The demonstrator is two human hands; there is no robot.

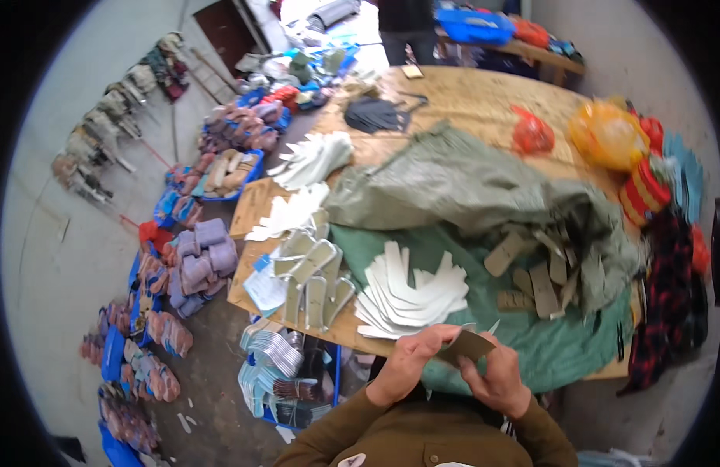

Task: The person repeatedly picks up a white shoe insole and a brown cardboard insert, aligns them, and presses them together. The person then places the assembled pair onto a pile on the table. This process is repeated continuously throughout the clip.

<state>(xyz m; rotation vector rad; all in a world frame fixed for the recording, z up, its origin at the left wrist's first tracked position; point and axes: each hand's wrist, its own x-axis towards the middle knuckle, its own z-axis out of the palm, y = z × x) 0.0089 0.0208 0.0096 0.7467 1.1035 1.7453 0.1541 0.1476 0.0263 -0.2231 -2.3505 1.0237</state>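
By the green cloth, left fingers and right fingers grip a khaki piece, its ends partly hidden.

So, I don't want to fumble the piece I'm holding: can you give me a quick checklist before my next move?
1. Flat tan piece supported on both sides: ok, between the left hand and the right hand.
2. Whole outline of that piece visible: not ok, the hands cover parts of it.
3. Flat, bent white strips close by: ok, fanned out just beyond the left hand.
4. Loose flat tan pieces neatly stacked: not ok, strewn at angles on the green cloth.
5. Tan pieces with pale curved rims apart from the hands: ok, heaped to the left.
6. Firmness of the grip: cannot tell.
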